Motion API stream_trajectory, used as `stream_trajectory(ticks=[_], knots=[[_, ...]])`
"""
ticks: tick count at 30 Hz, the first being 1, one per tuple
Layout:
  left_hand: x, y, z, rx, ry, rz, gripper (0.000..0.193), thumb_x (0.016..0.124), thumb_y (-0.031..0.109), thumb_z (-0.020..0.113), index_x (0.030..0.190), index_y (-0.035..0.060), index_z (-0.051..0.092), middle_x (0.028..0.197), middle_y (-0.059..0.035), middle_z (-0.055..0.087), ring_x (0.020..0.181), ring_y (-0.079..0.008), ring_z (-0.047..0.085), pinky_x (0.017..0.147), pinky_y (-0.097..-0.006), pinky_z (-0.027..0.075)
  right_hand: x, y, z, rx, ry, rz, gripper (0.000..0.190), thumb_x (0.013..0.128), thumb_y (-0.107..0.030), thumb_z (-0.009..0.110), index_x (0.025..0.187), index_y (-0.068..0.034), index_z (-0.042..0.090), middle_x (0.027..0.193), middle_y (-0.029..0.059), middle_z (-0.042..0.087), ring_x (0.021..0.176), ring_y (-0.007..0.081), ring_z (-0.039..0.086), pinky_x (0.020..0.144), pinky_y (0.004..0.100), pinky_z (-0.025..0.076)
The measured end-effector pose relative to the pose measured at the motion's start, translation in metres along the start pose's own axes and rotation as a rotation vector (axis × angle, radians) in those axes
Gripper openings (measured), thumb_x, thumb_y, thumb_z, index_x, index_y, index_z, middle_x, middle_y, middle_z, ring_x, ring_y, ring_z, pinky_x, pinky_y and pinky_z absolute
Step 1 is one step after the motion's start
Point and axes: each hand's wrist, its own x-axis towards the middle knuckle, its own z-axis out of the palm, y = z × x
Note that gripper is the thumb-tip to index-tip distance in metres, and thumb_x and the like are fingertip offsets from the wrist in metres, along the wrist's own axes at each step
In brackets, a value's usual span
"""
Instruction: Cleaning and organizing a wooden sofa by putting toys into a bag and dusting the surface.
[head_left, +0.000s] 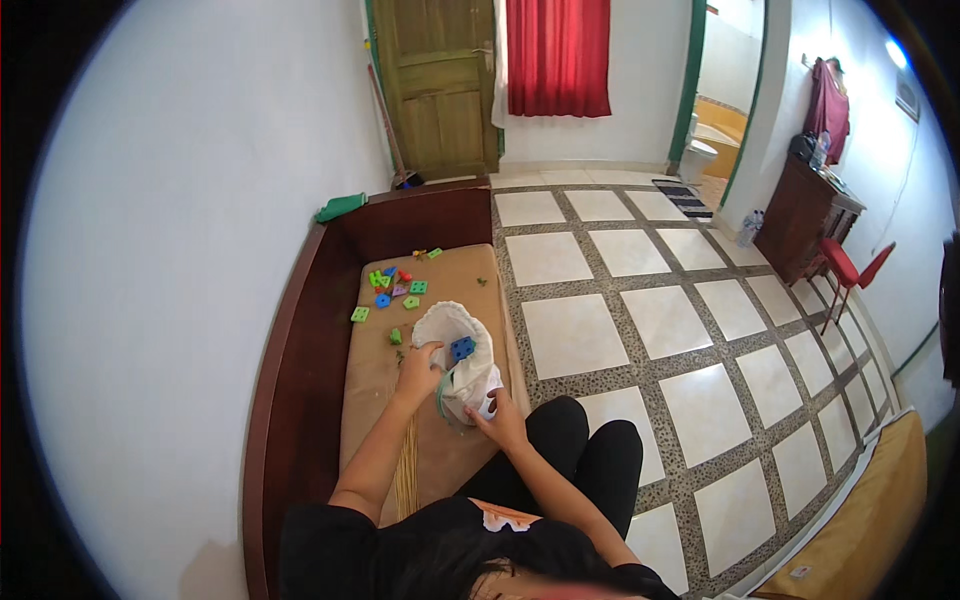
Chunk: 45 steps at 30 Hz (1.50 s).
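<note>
A white cloth drawstring bag (472, 382) lies tilted on the tan cushion in front of me, its wide mouth facing away. Just inside the mouth sits a blue block with holes (463, 348). My left hand (420, 371) grips the bag's near-left rim between thumb and fingers. Lower down, my right hand (501, 421) holds the bag's base from the right side. A green cord (441, 401) hangs along the bag's left side. Beyond it, loose plastic pieces lie scattered, among them a green square block (418, 287), a blue piece (382, 301) and a red piece (405, 276).
The tan cushion (375, 420) rests in a dark wooden frame (289, 375) against the wall. A bundle of thin sticks (407, 465) lies near my left forearm. Green cloth (341, 206) drapes over the frame's corner. Tiled floor (577, 334) extends right, towards a red chair (844, 266).
</note>
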Motion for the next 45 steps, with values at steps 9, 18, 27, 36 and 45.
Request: stream_trajectory(ticks=[9,18,27,36,45], knots=[[0.002,0.015,0.016,0.023,0.064,0.124,0.063,0.069,-0.004,0.054,0.131,0.0041,0.057,0.119,-0.0288,0.061,0.112,-0.0406,0.060,0.097,-0.0422,0.047,-0.003,0.004,-0.010,0.160,0.192,-0.112,0.084,0.075,-0.035,0.083,0.135,0.003,0.038,0.087,0.0122,0.056,0.067,0.0218,0.057,0.061,0.0339,0.048],[0.014,0.047,0.022,0.100,0.164,0.089,0.039,0.074,0.005,0.061,0.112,0.0032,0.071,0.106,-0.0267,0.068,0.101,-0.0383,0.066,0.091,-0.0403,0.051,-0.004,-0.001,-0.048,0.000,0.362,-0.348,0.085,0.075,-0.023,0.082,0.138,0.000,0.030,0.123,0.0249,0.045,0.104,0.0400,0.055,0.085,0.0440,0.050],[0.074,0.118,0.009,0.311,-0.081,-0.283,0.040,0.071,-0.005,0.052,0.103,0.0053,0.074,0.093,-0.0226,0.070,0.089,-0.0348,0.070,0.081,-0.0382,0.053,0.073,0.076,-0.128,0.151,-0.268,-0.324,0.081,0.078,-0.023,0.077,0.141,-0.010,0.030,0.127,0.0251,0.045,0.103,0.0454,0.059,0.081,0.0501,0.052],[0.186,0.106,0.035,0.511,-0.166,-0.033,0.045,0.066,-0.011,0.051,0.100,0.0059,0.074,0.096,-0.0221,0.068,0.091,-0.0376,0.066,0.083,-0.0407,0.052,0.121,0.147,-0.149,0.006,-0.567,-0.392,0.048,0.084,-0.046,0.067,0.111,-0.007,0.066,0.129,0.0164,0.053,0.109,0.0363,0.057,0.090,0.0463,0.046],[0.191,0.086,0.018,0.461,-0.111,-0.049,0.039,0.071,-0.005,0.058,0.105,0.0079,0.073,0.093,-0.0228,0.068,0.089,-0.0397,0.065,0.079,-0.0447,0.051,0.176,0.178,-0.133,-0.008,-0.037,-0.011,0.018,0.082,-0.023,0.070,0.084,-0.005,0.068,0.080,0.0156,0.065,0.083,0.0360,0.063,0.074,0.0454,0.050]])
